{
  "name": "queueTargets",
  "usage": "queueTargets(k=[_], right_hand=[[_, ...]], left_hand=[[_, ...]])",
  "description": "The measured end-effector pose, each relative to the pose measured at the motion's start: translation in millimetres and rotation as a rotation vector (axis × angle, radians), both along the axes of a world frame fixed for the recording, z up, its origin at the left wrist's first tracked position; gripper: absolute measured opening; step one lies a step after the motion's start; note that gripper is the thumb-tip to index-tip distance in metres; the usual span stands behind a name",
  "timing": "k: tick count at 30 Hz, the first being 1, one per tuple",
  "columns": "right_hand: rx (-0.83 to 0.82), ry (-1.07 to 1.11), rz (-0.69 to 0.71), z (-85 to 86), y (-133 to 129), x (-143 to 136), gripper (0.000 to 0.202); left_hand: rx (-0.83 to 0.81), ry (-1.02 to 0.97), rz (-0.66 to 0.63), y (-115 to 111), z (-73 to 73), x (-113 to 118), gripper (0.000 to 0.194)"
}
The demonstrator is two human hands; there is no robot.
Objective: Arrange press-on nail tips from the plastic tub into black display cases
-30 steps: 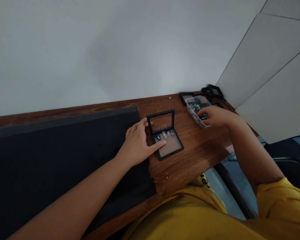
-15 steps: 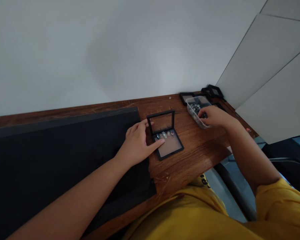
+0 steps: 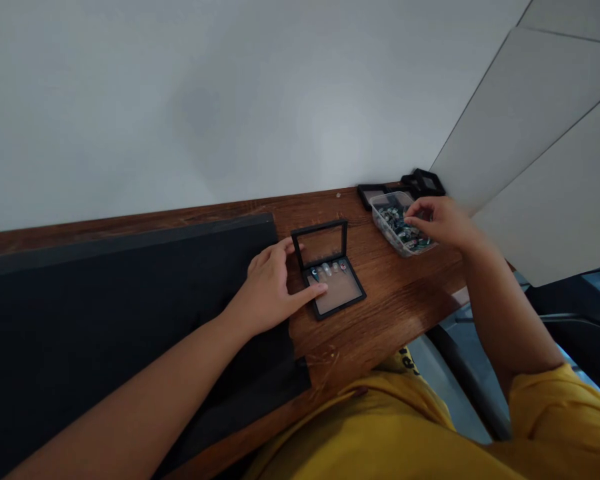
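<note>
A hinged black case [image 3: 337, 297] lies on the wooden table with its clear-windowed lid raised. Several small decorated nail tips [image 3: 327, 269] form a row along its hinge side. My left hand [image 3: 275, 287] grips the case's left side, thumb on the base and fingers behind the lid. Right of it sits a clear plastic tub [image 3: 399, 245] filled with many small shiny pieces. My right hand [image 3: 437, 220] is over the tub's right side, thumb and forefinger pinched together; whatever is between them is too small to make out.
Several closed black cases [image 3: 427, 181] lie behind the tub, by the white wall. A black mat [image 3: 130, 300] covers the table's left part. White panels [image 3: 545, 153] rise at the right, with a chair below them.
My right hand has lifted out of the tub and moved slightly up and right, uncovering more of the pieces. My left hand stays on the case.
</note>
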State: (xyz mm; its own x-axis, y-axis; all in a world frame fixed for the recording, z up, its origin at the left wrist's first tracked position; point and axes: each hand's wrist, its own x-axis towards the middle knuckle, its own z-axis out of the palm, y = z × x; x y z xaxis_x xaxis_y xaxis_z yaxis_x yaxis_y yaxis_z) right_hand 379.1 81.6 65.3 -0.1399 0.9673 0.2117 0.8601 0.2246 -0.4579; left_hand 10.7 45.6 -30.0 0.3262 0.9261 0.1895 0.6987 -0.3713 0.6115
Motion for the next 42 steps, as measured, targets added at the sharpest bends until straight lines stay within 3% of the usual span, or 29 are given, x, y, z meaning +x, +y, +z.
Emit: queueTargets(k=[4,8,12,16,19,24,33,42], right_hand=[[0.147,0.335,-0.036,2.4,-5,-11,0.015],[0.133,0.773,0.103,1.1,-22,-53,0.022],[-0.212,1.054,0.310,-11.7,-48,-109,0.037],[-0.576,1.254,0.390,-30.3,-62,-145,0.046],[-0.700,1.326,0.363,-39.0,-63,-153,0.046],[-0.795,1.403,0.334,-45.0,-63,-152,0.042],[-0.831,1.407,0.334,-49.7,-64,-151,0.041],[-0.775,1.395,0.331,-47.8,-65,-149,0.042]], left_hand=[[0.102,-0.084,0.056,-1,-7.0,-1,0.103],[0.353,-0.186,0.090,-6,-4.4,-1,0.108],[0.643,-0.211,0.058,-20,11.6,1,0.106],[0.813,-0.135,0.014,-33,23.7,3,0.063],[0.762,-0.116,-0.013,-37,26.5,3,0.042],[0.662,-0.060,0.005,-33,27.7,2,0.028],[0.737,-0.110,-0.100,-30,33.9,2,0.005],[0.703,-0.162,-0.155,-30,38.6,4,0.009]])
